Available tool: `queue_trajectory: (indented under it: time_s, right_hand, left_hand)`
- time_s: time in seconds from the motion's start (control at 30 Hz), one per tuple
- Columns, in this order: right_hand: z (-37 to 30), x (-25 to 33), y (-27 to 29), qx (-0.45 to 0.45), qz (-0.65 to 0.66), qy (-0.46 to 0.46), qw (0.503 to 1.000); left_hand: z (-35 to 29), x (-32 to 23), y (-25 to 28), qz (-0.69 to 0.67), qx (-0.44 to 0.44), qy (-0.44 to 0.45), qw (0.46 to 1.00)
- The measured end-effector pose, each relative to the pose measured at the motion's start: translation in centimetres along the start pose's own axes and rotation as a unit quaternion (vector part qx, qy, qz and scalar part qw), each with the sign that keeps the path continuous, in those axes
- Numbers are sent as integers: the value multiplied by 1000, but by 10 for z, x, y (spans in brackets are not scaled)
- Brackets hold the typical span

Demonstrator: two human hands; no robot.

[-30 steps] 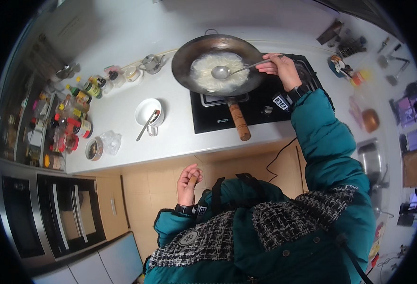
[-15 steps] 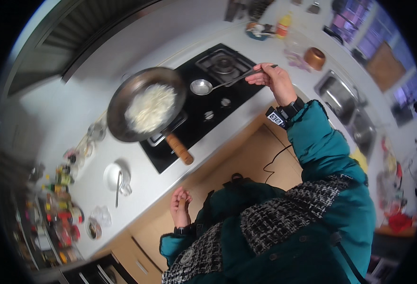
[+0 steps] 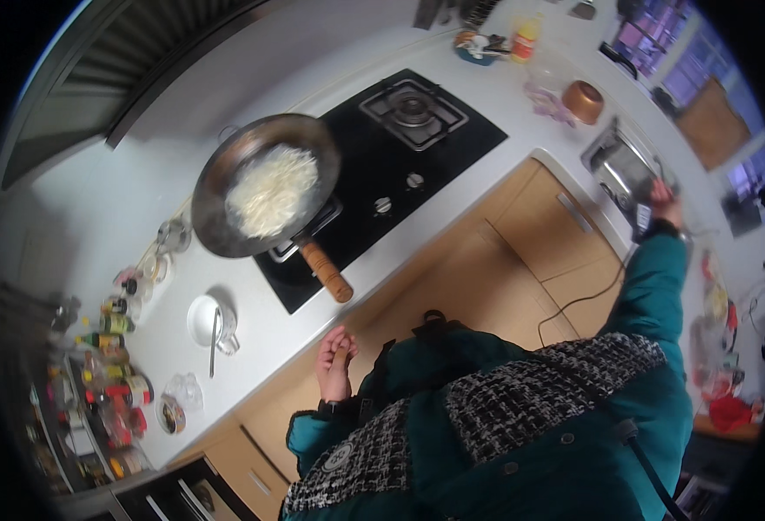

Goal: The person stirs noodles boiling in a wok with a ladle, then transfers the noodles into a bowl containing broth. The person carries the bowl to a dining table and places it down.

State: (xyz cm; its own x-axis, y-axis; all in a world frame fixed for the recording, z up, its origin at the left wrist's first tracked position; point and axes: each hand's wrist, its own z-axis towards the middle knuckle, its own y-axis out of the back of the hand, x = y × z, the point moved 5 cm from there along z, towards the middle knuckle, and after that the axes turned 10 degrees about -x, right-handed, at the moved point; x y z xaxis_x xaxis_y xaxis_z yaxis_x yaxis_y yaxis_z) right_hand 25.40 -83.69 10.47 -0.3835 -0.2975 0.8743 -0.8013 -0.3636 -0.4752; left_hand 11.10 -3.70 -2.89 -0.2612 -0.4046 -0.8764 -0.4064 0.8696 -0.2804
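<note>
A dark wok (image 3: 213,204) with a wooden handle (image 3: 327,271) rests over the left burner. Pale, thin strips of food (image 3: 274,191) sit in liquid inside it. My left hand (image 3: 336,356) is raised at the counter's front edge, just below the wok handle. Its fingers are curled in and the thumb lies against them, with nothing seen between. Over at the right, my right hand (image 3: 665,208) reaches over the metal sink (image 3: 621,169), close to the tap. Motion blur smears its fingers, so whether it still grips the ladle cannot be made out.
A white cup (image 3: 202,323) with a utensil across it stands left of the black hob (image 3: 356,226). Bottles and jars (image 3: 117,347) crowd the far left. A copper-coloured bowl (image 3: 582,102) and yellow bottle (image 3: 525,39) stand near the sink. A cable (image 3: 573,308) hangs before the cabinets.
My right hand, which held a metal ladle over the hob, has swung right to the sink, and the ladle has left the hob. My left hand stays nearly in place, slightly higher.
</note>
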Motion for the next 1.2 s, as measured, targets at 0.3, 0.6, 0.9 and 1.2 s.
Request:
queue_trajectory:
  time_s: [0.3,0.6,0.9,1.2]
  right_hand:
    - [-71,-111,-35,102,0,-131,986]
    - [-264,-166,-158,196,-23,-128,972]
    - [-322,-152,-204,290,-32,-99,951]
    - [-342,-149,-212,321,-47,-99,941]
  left_hand:
    - [-10,-5,4,6,-28,-12,1000]
    - [-30,-7,24,-20,-76,-36,996]
    - [-47,-7,42,-45,-117,-52,991]
    - [-57,-12,46,-60,-125,-54,989]
